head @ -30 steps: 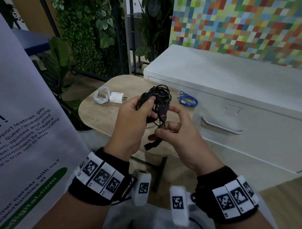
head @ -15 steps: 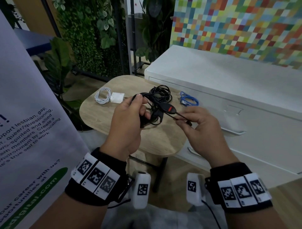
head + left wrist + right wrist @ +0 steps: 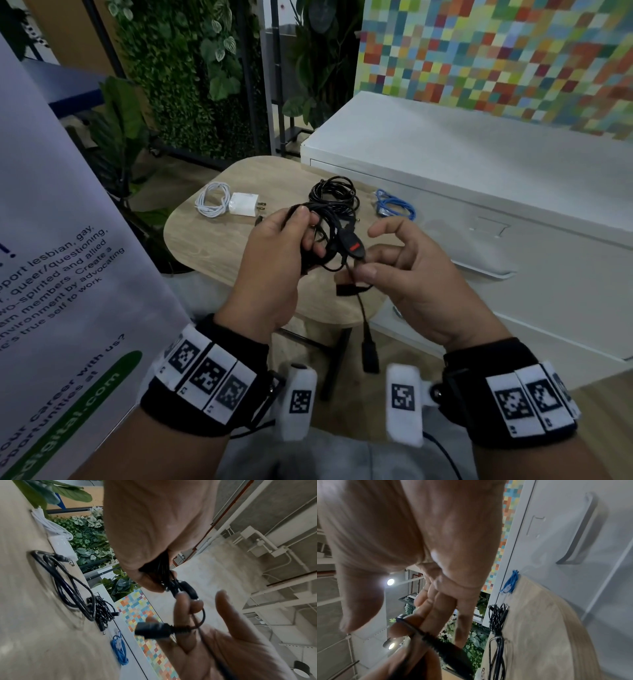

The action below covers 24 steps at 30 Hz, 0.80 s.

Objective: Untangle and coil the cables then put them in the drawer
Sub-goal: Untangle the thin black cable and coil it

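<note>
Plenty of bare wood along the near edge of the round table (image 3: 212,253). Farther back, crowded: white cable (image 3: 212,204) and charger (image 3: 244,204) on the left, black cable pile (image 3: 334,195) in the middle, blue cable (image 3: 394,207) right. White drawer cabinet (image 3: 479,171) hard against the right side, blocking that way.

On the white banner (image 3: 61,274) to your left you can read "lesbian, gay", "queer/questioning", "two-spirited and allied", "Create a environment", "true self to work", "career with us?" and, on its green strip, a cut-off web address ending "digital.com".
</note>
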### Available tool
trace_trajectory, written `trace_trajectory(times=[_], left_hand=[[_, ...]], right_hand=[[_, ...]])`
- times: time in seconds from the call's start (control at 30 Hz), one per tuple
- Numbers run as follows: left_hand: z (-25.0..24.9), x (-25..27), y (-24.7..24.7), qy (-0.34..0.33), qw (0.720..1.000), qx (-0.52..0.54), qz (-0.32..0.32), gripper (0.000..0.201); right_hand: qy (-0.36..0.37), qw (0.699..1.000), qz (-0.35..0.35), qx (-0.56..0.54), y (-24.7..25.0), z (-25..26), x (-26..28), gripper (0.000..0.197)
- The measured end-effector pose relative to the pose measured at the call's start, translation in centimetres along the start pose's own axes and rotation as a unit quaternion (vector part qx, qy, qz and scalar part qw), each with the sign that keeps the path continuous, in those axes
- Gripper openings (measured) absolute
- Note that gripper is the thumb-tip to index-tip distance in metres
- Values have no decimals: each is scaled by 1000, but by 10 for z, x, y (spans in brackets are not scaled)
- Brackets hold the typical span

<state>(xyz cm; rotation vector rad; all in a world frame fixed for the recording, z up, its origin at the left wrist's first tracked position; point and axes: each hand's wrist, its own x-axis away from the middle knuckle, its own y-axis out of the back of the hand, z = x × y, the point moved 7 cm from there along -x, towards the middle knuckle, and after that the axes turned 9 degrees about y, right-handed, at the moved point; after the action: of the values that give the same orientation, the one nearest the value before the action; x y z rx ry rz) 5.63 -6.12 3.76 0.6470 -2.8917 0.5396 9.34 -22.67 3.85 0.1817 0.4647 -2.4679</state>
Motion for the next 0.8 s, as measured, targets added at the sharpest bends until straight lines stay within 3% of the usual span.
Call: trace_trajectory(times=[0.17,0.27,0.37,0.43,0.53,0.8], left_hand=[[1,-1,2,-23,999,-28,-10,27],[-2,1,6,-61,993,-93,-29,25],[-3,4,8,-87,987,-129,-29,24],[-4,5,8,-91,988,-125,-28,24],[-5,6,8,-83,992,-91,-20,22],[-1,5,7,-45,998,-49,20,21]], right_hand=[[-23,999,-6,-22,-10,-7,2,40],[33,988,-55,141,1,-1,-1,43],[102,936,-94,323,5,6,-2,48],[137,913,-97,372,0,5,0,48],[147,909,-112,373,-2,1,1,50],[145,933,-119,307,-7,4,-1,46]])
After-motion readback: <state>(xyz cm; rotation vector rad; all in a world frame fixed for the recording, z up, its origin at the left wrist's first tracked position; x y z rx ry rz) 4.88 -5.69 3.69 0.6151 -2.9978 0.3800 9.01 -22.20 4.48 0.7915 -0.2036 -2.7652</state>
